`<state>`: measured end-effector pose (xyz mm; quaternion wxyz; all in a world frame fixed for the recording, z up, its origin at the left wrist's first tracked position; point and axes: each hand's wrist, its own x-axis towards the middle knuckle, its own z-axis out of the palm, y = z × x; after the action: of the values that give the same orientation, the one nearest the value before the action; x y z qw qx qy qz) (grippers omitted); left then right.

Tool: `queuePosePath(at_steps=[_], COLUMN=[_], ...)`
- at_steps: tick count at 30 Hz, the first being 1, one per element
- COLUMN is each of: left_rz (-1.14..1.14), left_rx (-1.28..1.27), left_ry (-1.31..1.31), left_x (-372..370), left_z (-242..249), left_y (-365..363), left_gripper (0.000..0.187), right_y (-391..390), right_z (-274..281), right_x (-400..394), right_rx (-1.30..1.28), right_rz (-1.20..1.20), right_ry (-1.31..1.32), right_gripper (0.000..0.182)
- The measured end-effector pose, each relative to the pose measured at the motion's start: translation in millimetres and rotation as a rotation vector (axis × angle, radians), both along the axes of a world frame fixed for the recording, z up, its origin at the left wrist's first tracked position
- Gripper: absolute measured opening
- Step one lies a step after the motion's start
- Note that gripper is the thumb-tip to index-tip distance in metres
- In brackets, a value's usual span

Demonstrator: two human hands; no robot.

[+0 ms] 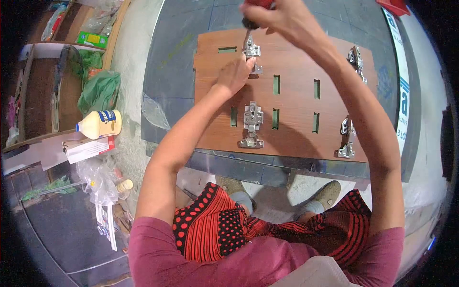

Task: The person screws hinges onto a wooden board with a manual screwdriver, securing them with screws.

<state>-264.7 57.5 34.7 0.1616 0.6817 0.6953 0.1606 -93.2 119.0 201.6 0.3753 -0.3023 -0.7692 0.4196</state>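
A brown wooden panel (296, 62) with several narrow slots lies flat, and metal cabinet hinges sit along it. At its upper left, my left hand (233, 75) is closed with its fingertips on a cabinet hinge (252, 48). My right hand (287, 16) grips a screwdriver (247, 23) with a red and black handle; the shaft points down to that same hinge, and the tip's exact seat is too small to tell. Below is a second hinge (253, 117). Two more, an upper right hinge (356, 62) and a lower right hinge (346, 138), are partly behind my right forearm.
The panel rests on a dark work surface (172, 67) with a plastic bag (155, 114) at its left. Further left stand a jug (101, 124) of cream-coloured liquid, a green bag (99, 91) and wooden shelving (38, 86). A red container (396, 6) is at the upper right.
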Motion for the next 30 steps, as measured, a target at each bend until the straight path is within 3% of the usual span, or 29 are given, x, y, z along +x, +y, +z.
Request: queuePosePath(at_steps=[2, 5, 7, 11, 14, 16, 18, 21, 24, 26, 30], left_rz=[-0.044, 0.029, -0.014, 0.001, -0.057, 0.083, 0.075, 0.083, 0.082, 0.063, 0.093], left_rx=[0.041, -0.018, -0.088, -0.106, -0.09, -0.199, -0.211, -0.199, -0.182, -0.191, -0.148], left_ry=[0.066, -0.029, 0.128, 0.107, 0.126, 0.045, 0.01, -0.012, 0.004, 0.005, 0.0], left_x=[-1, 3, 0, 0, 0, 10, 8, 9, 9, 9, 13], left_z=[-3, 7, 0, 2, 4, 24, 22, 21, 25, 26, 27], left_y=[-1, -1, 3, 1, 2, -1, 2, 0, -2, -3, -6], left_gripper=[0.046, 0.047, 0.033, 0.033, 0.04, 0.047, 0.05, 0.053, 0.053, 0.054, 0.049], right_y=[-12, -11, -4, -1, -2, 0, 2, 4, 9, 17, 18], right_z=[31, 37, 22, 4, 5, 1, -3, -7, -5, -7, -2], right_x=[5, 20, 18, 16, 14, 12, 12, 13, 19, 24, 28], right_rx=[-0.148, -0.018, 0.027, 0.0, 0.002, 0.022, 0.041, 0.046, -0.112, -0.195, -0.176], right_rz=[-0.151, -0.135, -0.18, -0.162, -0.172, -0.177, -0.185, -0.161, -0.08, 0.088, 0.139], right_ry=[-0.07, -0.081, -0.118, -0.073, -0.116, -0.132, -0.15, -0.165, -0.128, -0.1, -0.089], right_gripper=[0.025, 0.025, 0.025, 0.027, 0.028, 0.028, 0.029, 0.028, 0.031, 0.039, 0.047])
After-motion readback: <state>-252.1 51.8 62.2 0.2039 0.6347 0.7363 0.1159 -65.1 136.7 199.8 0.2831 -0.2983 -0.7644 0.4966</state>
